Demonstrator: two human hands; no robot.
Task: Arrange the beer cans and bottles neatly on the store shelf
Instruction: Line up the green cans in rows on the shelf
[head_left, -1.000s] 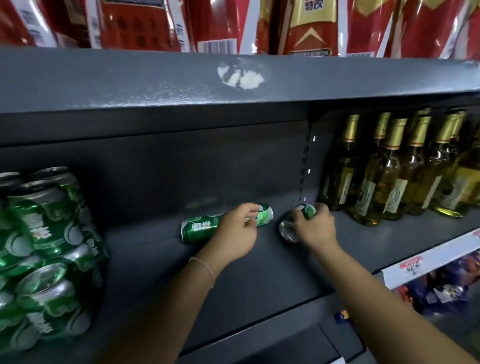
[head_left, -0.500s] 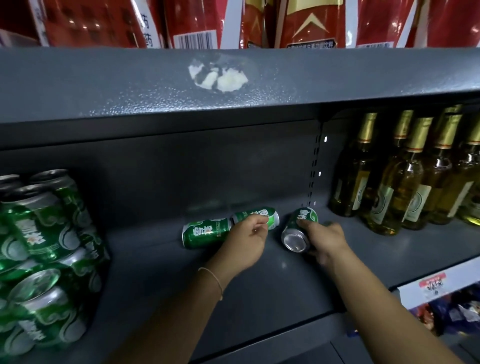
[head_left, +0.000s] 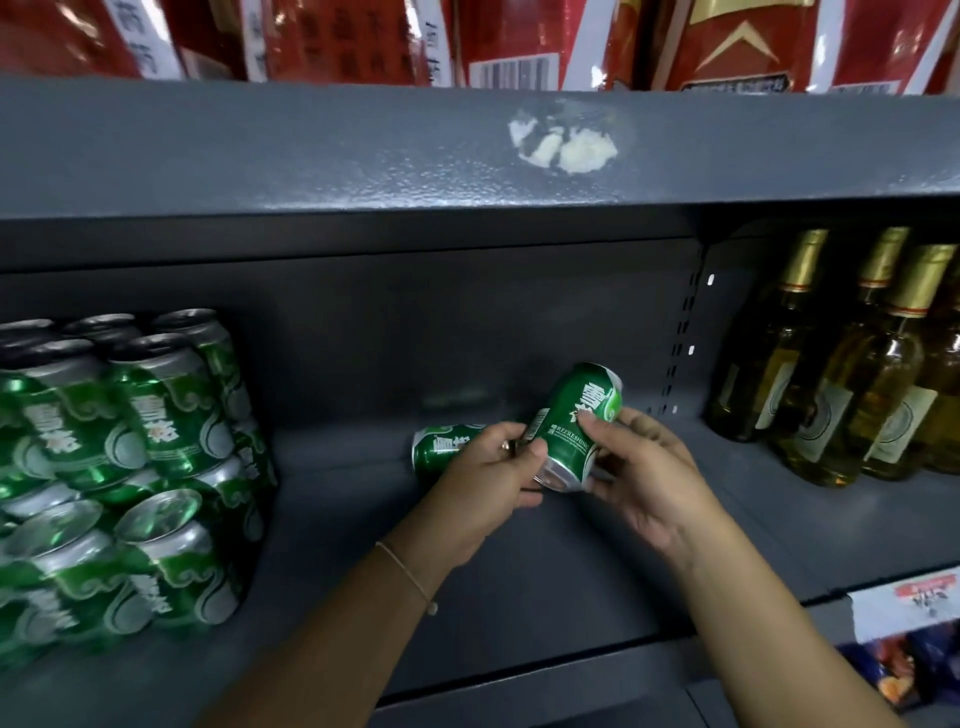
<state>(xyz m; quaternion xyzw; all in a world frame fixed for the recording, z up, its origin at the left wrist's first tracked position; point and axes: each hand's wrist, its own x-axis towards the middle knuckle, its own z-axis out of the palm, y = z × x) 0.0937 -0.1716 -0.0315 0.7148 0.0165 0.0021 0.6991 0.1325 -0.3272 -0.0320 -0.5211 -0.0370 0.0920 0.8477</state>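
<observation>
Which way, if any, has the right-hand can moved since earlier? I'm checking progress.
Yes. The can has lifted off the shelf, tilted more upright in the right hand.

A shop, by every sign. Grey metal shelving (head_left: 467, 156) with slotted uprights at 2 o'clock. Stacked green beer cans (head_left: 130, 467) in two tiers at 9 o'clock, all one brand. Rows of gold-capped bottles (head_left: 831, 395) at 3 o'clock, labels facing out. Red packages (head_left: 519, 41) with a barcode lined up on the shelf above at 12 o'clock. A price tag (head_left: 909, 603) clipped to the shelf edge at 4 o'clock, more wrapped goods below it.
</observation>
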